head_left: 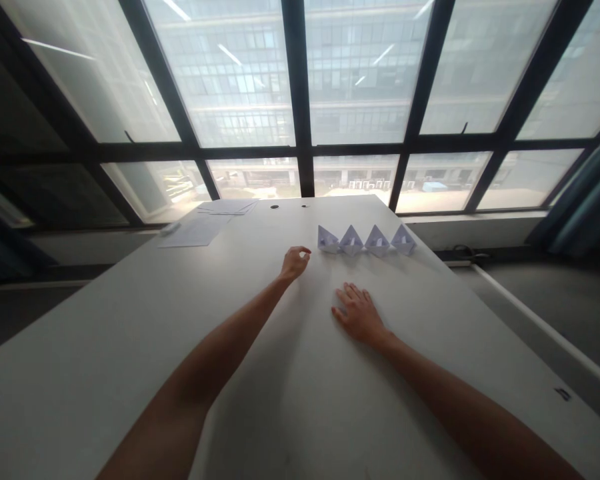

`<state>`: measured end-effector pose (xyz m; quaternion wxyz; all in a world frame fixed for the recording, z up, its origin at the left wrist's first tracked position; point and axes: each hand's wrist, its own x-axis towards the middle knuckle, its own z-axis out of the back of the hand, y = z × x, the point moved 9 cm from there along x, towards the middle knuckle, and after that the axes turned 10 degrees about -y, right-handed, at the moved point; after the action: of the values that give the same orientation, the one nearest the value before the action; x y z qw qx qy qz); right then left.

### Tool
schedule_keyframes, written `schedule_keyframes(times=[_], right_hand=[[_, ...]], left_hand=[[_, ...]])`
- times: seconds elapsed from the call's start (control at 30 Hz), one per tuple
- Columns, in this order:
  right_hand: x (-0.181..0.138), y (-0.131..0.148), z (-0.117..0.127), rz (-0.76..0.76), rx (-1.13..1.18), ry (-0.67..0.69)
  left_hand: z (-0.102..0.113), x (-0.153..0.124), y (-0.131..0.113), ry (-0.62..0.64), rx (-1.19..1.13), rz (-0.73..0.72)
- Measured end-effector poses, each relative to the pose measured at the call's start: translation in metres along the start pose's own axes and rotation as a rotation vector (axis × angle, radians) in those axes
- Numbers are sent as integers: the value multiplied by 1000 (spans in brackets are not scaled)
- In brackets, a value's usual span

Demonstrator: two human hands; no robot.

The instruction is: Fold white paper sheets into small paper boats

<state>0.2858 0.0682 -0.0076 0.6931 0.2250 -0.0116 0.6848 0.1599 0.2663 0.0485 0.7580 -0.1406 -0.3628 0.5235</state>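
Several white folded paper boats stand side by side in a row towards the far right of the table. They are the leftmost paper boat [328, 241], a second paper boat [351, 242], another paper boat [377, 243] and the rightmost paper boat [404, 241]. Just left of the row, my left hand [295, 262] hovers with thumb and forefinger curved and a small gap between them, holding nothing. My right hand [360, 313] lies palm down on the white table [170, 353], fingers spread, nearer to me than the boats and apart from them.
Flat sheets of white paper [195, 230] and more paper [230, 207] lie at the table's far left. A dark round hole [275, 207] sits near the far edge. Large windows [305, 87] rise behind. A small dark object [563, 394] is near the right edge.
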Motion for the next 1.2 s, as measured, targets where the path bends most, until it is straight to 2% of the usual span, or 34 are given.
schedule_keyframes(times=[0.1, 0.23, 0.3, 0.4, 0.5, 0.6, 0.63, 0.7, 0.77, 0.83, 0.93, 1.07, 1.2], right_hand=[[0, 0, 0, -1, 10, -2], [0, -1, 1, -3, 44, -6], [0, -1, 2, -7, 77, -16], [4, -6, 7, -46, 184, -69], [10, -21, 21, -167, 404, -239], [13, -31, 27, -268, 701, -339], [14, -29, 25, -280, 798, -323], [14, -20, 21, -277, 970, -258], [10, -5, 19, -232, 1100, -193], [4, 10, 19, -166, 1157, -148], [-7, 27, 20, -86, 1117, -132], [-17, 42, 24, -20, 1037, -136], [-19, 45, 26, 14, 995, -127]], left_hand=[[-24, 33, -3, -9, -41, 68], [-50, 56, -8, 14, -80, 108], [-53, 59, -8, 14, -80, 115], [-40, 55, -5, -24, -83, 113], [-15, 30, -2, -60, -112, 93], [8, -18, -7, -32, -144, 46], [13, -37, -13, -5, -161, 9], [21, -79, -36, 84, -234, -160], [29, -118, -55, 154, -274, -284], [39, -144, -63, 146, -340, -298], [49, -163, -65, 65, -350, -270], [50, -170, -67, -12, -328, -279], [47, -168, -54, -29, -436, -154]])
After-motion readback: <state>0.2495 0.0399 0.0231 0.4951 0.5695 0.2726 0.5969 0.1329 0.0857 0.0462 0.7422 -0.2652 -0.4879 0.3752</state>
